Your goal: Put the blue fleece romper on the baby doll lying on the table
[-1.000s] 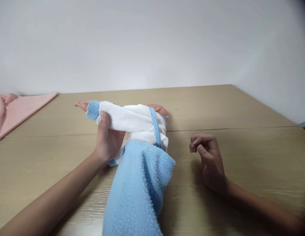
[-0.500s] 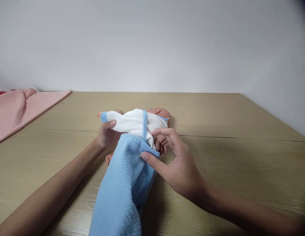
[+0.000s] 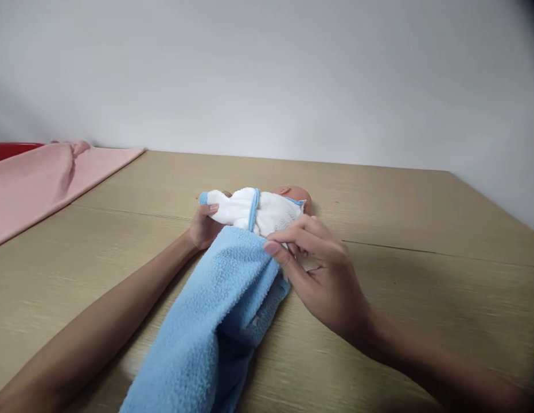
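right hand [image 3: 322, 267]: thumb and finger pinched on blue cloth [image 3: 193, 310] edge | left hand [image 3: 204, 228]: closed round sleeve [image 3: 226, 209] | advice: pinch edge only, steady sleeve lightly, avoid twisting | doll [image 3: 275, 210]: lying mid-table [image 3: 421, 321], beyond blue cloth | count: hands 2, doll 1, blue cloth 1, pink cloth [image 3: 30, 186] 1, red thing [image 3: 12, 151] 1

Along the left part of the wooden table [image 3: 404, 212] lies a pink cloth [image 3: 34, 186] with a bunched fold, a partly hidden glossy red object [image 3: 11, 151] shows at the table's far left, and a pale wall [image 3: 267, 74] rises behind the table.
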`<state>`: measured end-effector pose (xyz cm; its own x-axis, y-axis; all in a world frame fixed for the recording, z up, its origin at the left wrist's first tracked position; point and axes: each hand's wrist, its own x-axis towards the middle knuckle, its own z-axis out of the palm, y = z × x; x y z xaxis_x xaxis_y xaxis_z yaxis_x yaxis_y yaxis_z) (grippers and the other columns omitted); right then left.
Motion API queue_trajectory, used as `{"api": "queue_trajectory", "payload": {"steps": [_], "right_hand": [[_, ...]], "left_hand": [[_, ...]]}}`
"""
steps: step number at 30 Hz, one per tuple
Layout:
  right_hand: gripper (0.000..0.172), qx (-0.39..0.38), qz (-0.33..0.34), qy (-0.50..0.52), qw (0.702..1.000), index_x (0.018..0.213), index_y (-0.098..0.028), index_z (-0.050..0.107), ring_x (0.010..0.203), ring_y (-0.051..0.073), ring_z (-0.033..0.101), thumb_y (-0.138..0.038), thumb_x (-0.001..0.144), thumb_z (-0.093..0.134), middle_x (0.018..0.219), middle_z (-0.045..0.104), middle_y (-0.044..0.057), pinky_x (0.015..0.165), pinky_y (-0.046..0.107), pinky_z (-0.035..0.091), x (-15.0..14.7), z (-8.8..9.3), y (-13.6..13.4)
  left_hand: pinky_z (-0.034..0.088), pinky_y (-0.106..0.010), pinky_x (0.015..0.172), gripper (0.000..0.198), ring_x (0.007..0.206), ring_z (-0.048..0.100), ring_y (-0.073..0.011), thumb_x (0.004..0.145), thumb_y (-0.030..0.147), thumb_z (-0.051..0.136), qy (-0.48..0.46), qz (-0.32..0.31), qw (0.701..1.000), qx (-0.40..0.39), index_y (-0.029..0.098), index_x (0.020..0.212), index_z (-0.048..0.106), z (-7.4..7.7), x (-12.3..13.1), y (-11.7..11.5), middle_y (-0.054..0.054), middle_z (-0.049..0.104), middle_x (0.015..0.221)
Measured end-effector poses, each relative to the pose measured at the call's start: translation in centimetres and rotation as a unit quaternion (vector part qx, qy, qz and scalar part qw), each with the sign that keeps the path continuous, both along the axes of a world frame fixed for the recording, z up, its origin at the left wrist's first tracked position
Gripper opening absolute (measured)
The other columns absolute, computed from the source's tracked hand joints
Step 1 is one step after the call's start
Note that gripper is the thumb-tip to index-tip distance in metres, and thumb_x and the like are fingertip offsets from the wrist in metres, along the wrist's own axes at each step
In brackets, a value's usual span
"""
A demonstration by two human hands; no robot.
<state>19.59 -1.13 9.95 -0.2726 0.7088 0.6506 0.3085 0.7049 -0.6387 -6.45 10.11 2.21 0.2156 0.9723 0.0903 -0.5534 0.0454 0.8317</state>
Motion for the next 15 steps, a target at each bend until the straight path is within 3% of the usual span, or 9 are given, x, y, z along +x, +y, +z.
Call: {"api": "queue_trajectory", "payload": {"steps": [3, 6, 11, 15], "right_hand": [[0.014, 0.021, -0.001, -0.033, 0.999, 0.100, -0.024, 0.074, 0.111, 0.024, 0.065, -0.022, 0.112, 0.070, 0.110, 0.069, 0.007, 0.102, 0.045, 0.053, 0.0, 0.4, 0.4], [0.006, 0.028, 0.035, -0.051, 0.998, 0.109, -0.025, 0.070, 0.117, 0.026, 0.066, -0.026, 0.109, 0.076, 0.116, 0.071, 0.007, 0.110, 0.048, 0.052, -0.1, 0.4, 0.4], [0.017, 0.081, 0.081, -0.016, 0.993, 0.111, -0.028, 0.062, 0.109, 0.021, 0.071, -0.014, 0.109, 0.073, 0.112, 0.076, 0.001, 0.107, 0.043, 0.053, -0.4, 0.1, -0.5], [0.011, 0.011, 0.034, 0.000, 0.999, 0.112, -0.028, 0.059, 0.106, 0.021, 0.068, -0.018, 0.115, 0.064, 0.111, 0.073, 0.003, 0.095, 0.040, 0.056, -0.6, -0.1, -1.0]], "left_hand": [[0.068, -0.048, 0.091, 0.043, 0.111, 0.082, -0.0406, 0.063, 0.043, 0.083, -0.022, -0.016, 1.000, 0.008, 0.023, 0.100, 0.072, 0.0, 0.1, 0.0, -0.007, 0.084, 0.099], [0.069, -0.048, 0.092, 0.042, 0.111, 0.083, -0.0396, 0.065, 0.041, 0.082, -0.039, -0.014, 0.999, 0.003, 0.024, 0.102, 0.073, -0.1, 0.2, -0.1, -0.006, 0.084, 0.098], [0.069, -0.045, 0.092, 0.046, 0.106, 0.083, -0.0371, 0.062, 0.038, 0.084, -0.039, -0.007, 0.999, -0.006, 0.022, 0.104, 0.075, -0.4, 0.2, 0.0, -0.004, 0.083, 0.098], [0.067, -0.042, 0.089, 0.044, 0.104, 0.082, -0.0353, 0.063, 0.037, 0.082, -0.039, -0.012, 0.999, -0.004, 0.021, 0.104, 0.075, -0.4, 0.2, 0.1, -0.004, 0.083, 0.099]]}}
